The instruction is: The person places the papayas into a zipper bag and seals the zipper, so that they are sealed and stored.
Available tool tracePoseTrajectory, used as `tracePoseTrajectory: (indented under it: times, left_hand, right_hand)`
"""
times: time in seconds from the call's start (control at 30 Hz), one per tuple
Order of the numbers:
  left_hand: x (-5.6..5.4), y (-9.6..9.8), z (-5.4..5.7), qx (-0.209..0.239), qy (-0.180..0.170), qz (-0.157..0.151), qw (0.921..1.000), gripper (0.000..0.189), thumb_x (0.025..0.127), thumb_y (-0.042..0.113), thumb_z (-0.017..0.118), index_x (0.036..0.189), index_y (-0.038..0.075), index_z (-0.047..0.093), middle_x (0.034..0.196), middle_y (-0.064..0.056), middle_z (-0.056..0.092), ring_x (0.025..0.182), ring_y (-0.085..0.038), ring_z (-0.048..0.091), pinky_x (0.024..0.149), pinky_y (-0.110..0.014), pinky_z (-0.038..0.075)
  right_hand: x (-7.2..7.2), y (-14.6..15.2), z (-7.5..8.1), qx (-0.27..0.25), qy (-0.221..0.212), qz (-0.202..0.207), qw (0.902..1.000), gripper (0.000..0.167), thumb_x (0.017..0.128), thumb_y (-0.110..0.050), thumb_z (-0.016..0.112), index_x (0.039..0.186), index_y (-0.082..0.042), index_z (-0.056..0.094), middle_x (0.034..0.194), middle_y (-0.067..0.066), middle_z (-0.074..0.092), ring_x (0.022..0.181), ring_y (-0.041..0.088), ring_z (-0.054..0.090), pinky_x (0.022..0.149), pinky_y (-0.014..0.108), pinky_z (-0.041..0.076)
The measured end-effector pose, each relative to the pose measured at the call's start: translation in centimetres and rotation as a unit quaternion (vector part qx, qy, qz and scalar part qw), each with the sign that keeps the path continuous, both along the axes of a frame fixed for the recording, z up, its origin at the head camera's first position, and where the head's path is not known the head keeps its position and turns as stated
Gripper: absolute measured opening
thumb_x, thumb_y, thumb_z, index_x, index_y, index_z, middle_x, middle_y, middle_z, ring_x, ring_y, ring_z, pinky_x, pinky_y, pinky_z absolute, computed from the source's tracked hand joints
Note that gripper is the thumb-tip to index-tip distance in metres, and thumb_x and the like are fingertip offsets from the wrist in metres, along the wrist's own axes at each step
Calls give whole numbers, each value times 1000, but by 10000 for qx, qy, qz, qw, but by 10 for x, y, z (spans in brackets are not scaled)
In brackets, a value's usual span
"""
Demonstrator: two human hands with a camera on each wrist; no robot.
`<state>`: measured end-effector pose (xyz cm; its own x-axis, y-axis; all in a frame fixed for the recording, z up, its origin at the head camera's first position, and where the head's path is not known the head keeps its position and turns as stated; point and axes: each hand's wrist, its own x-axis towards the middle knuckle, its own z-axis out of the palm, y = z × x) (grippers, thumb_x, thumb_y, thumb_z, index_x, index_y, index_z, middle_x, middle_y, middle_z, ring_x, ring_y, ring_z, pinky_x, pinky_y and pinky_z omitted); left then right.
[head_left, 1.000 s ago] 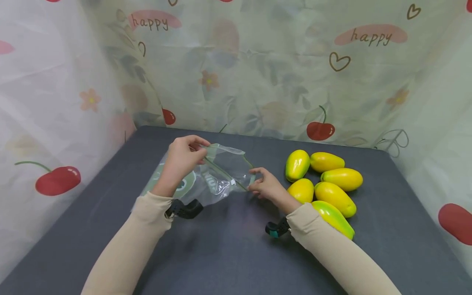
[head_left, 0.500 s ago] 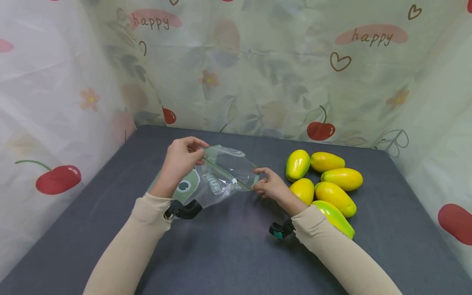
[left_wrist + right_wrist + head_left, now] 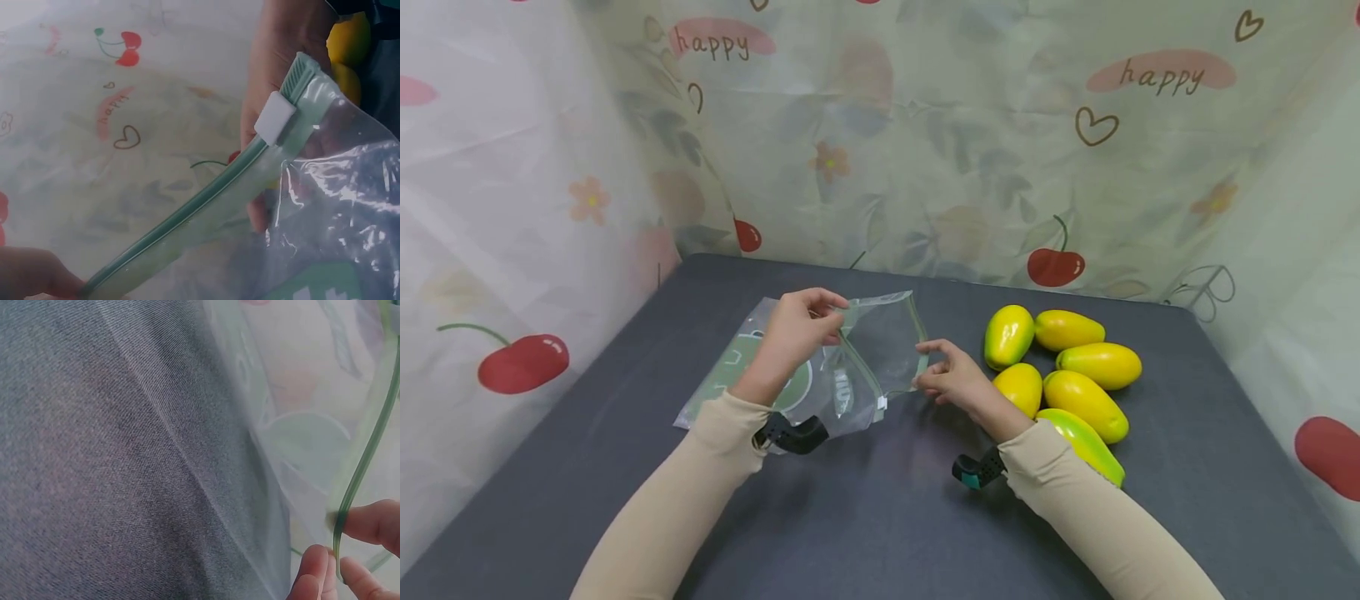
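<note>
A clear slider zip bag [image 3: 842,387] with green print is held up over the dark table, its mouth spread wide. My left hand [image 3: 793,333] pinches the rim at the left side of the mouth. Across the opening, my right hand [image 3: 955,379] holds the opposite rim, with the index finger and thumb apart along the edge. In the right wrist view the green zip strip [image 3: 369,447] runs down to the right hand's fingers [image 3: 312,572]. A white slider [image 3: 275,119] sits near one end of the zip in the left wrist view. No fruit shows inside the bag.
Several smooth yellow-green fruits, like mangoes or papayas [image 3: 1097,365], lie grouped right of the bag, partly behind the right forearm. The dark cloth-covered table [image 3: 865,517] ends at a patterned curtain [image 3: 910,167] at the back and sides.
The bag mouth has spread from a narrow gap into a wide opening. My left hand has shifted slightly right; the right hand moved a little right too. The slider now hangs lower.
</note>
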<state>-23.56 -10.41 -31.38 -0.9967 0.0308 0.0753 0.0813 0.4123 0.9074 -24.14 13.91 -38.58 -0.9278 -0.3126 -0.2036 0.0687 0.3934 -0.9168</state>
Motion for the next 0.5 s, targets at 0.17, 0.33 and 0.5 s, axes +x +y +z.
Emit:
tracePoseTrajectory:
  times: [0.17,0.33,0.5]
  left_hand:
    - [-1,3,-3,25,-75,-69,9999,27,87,7,53,109,8,69,85,-9,61,75,-26,68,69,-31,60]
    - [-3,5,-7,67,-98,-173,9998,26,87,8,54,109,8,69,86,-10,63,75,-26,69,70,-31,60]
    - [-4,7,-8,108,-114,-245,9996,26,88,8,55,111,6,68,92,-17,65,76,-30,69,72,-34,60]
  right_hand:
    - [1,-1,3,-31,37,60,10000,60,89,-11,64,143,-5,37,86,3,63,80,22,58,72,34,51]
    - [2,-1,4,-66,62,73,9999,60,90,-11,64,143,-5,37,86,3,63,79,21,59,70,33,50]
    - [1,0,4,-70,94,90,9999,60,90,-11,64,143,-5,37,85,2,63,79,22,58,71,35,50]
